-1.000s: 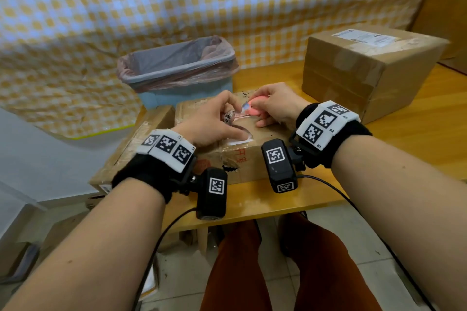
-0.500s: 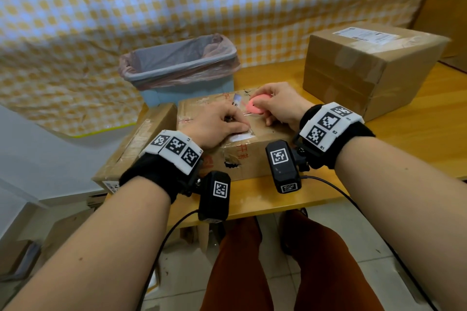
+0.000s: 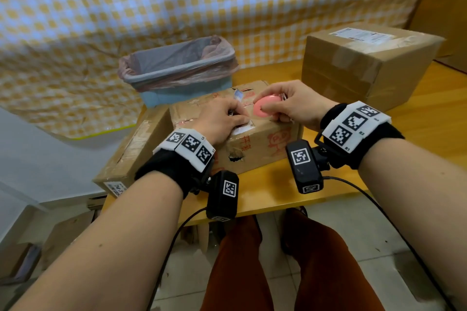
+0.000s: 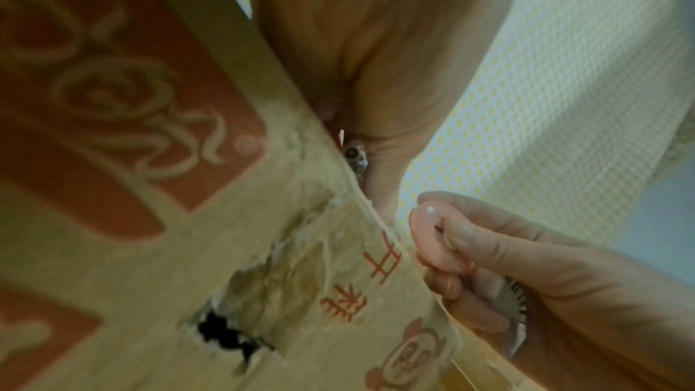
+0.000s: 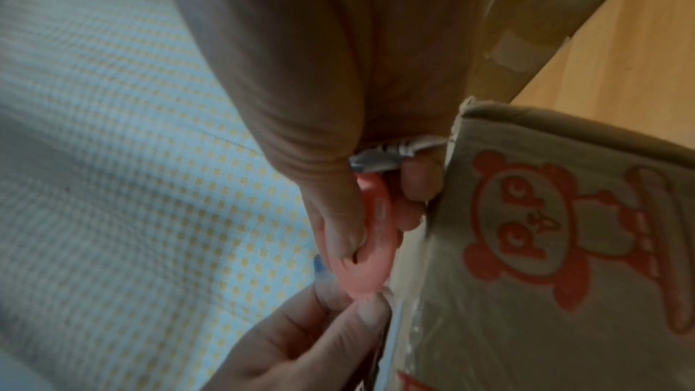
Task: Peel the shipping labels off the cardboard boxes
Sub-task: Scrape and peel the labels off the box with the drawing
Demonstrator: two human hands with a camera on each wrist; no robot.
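A small cardboard box [image 3: 255, 141] with red print sits at the table's near edge. My left hand [image 3: 236, 117] lies on its top with fingers curled, pinching a partly peeled white label [image 3: 241, 129]. A loose label flap [image 3: 237, 94] stands up just beyond the fingers. My right hand [image 3: 273, 110] grips a round pink scraper [image 3: 264, 108] over the box's right top edge. It also holds a crumpled label scrap [image 5: 387, 156] in its palm. In the right wrist view the left fingertips [image 5: 361, 308] touch the scraper's tip [image 5: 370, 278].
A larger taped box [image 3: 366, 73] with a white label [image 3: 364, 33] stands at the back right. A flat box [image 3: 131, 154] lies left of the small one. A blue bin with a pink liner [image 3: 182, 68] stands behind. The wooden table [image 3: 417, 121] extends right.
My left hand has come down from a raised pinch onto the box top. The right hand with the pink scraper has drawn slightly to the right, away from the left fingers.
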